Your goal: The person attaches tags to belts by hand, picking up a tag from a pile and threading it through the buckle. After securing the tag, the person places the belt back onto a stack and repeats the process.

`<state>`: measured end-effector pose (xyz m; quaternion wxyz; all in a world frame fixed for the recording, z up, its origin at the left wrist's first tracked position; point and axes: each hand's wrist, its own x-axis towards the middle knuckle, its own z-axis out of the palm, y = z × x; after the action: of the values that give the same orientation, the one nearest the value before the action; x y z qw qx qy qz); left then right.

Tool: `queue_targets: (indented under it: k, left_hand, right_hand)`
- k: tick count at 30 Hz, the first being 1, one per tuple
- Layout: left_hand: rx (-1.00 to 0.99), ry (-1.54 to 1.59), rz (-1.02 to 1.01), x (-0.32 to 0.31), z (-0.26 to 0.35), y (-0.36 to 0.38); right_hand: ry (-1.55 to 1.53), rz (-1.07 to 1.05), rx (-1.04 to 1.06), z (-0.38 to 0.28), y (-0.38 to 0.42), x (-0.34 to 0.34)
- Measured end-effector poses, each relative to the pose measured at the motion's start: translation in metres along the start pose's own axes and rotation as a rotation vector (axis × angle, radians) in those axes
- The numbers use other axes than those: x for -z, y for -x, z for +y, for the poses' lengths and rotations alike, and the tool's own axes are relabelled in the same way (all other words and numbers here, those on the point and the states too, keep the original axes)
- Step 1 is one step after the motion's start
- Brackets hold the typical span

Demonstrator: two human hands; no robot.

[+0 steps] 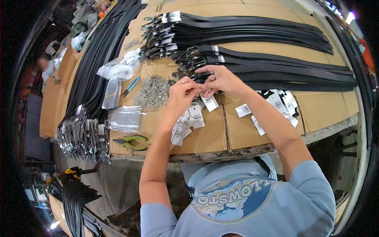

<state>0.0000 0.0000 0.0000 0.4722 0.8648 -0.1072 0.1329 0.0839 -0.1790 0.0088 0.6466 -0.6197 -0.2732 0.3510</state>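
Note:
My left hand (184,90) is closed in a pinch, and its fingertips meet those of my right hand over the table. Whatever small piece is between the left fingertips is too small to make out. My right hand (221,81) is bent inward with its fingers curled, and a white barcode tag (209,103) hangs just under them. Right beyond my hands lies a bundle of black belts (276,69) with metal buckles at its left end. A heap of small silvery metal pieces (152,93) is to the left of my left hand. Several white tags (193,117) lie below my hands.
More tags (276,103) lie under my right forearm. Another belt bundle (252,31) is farther back; long black belts (98,51) run down the left side. Green-handled pliers (132,142), blue snips (131,86) and clear plastic bags (125,118) rest on the cardboard (205,142).

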Motion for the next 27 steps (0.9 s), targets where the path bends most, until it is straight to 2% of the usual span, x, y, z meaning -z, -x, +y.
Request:
queue_targets:
  k: [6, 9, 11, 16, 20, 27]
  left_hand:
    - [-0.064, 0.028, 0.047, -0.001, -0.008, -0.002]
    - [-0.008, 0.114, 0.095, -0.004, -0.008, 0.0]
    - [0.045, 0.121, 0.129, -0.007, -0.016, 0.001]
    - [0.165, 0.281, 0.105, -0.005, -0.012, 0.002]
    - [0.254, 0.383, 0.084, -0.003, -0.007, 0.002]
    - [0.288, 0.608, 0.086, -0.004, -0.017, 0.001]
  right_hand:
    - [-0.072, 0.035, -0.06, 0.0, -0.005, 0.0]
    - [0.009, 0.027, -0.007, 0.003, -0.004, 0.002]
    - [0.074, 0.044, -0.07, 0.001, 0.002, 0.0]
    - [0.065, 0.187, -0.079, 0.006, 0.008, -0.011]
    - [-0.012, 0.254, 0.022, 0.018, 0.006, -0.014]
    - [0.059, 0.301, 0.071, 0.023, 0.006, -0.017]
